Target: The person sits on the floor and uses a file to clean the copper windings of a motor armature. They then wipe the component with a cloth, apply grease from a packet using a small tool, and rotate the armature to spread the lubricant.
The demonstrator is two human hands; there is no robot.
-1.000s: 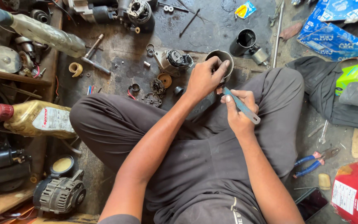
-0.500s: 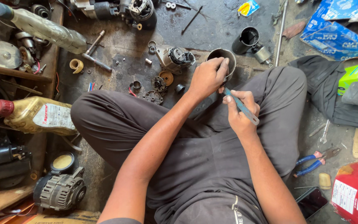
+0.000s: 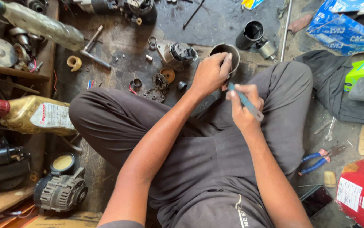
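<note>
Gripping a round metal housing with the left hand while pinching a thin blue-handled tool in the right hand.

Sitting cross-legged on a grimy floor, housing resting just beyond the knees, left fingers curling over its rim and pressing on it; right fingertips closing tightly around the tool, its tip angling toward the housing. Lying near: small gears and washers, a black cylinder, blue-handled pliers, an oil bottle, an alternator.
</note>
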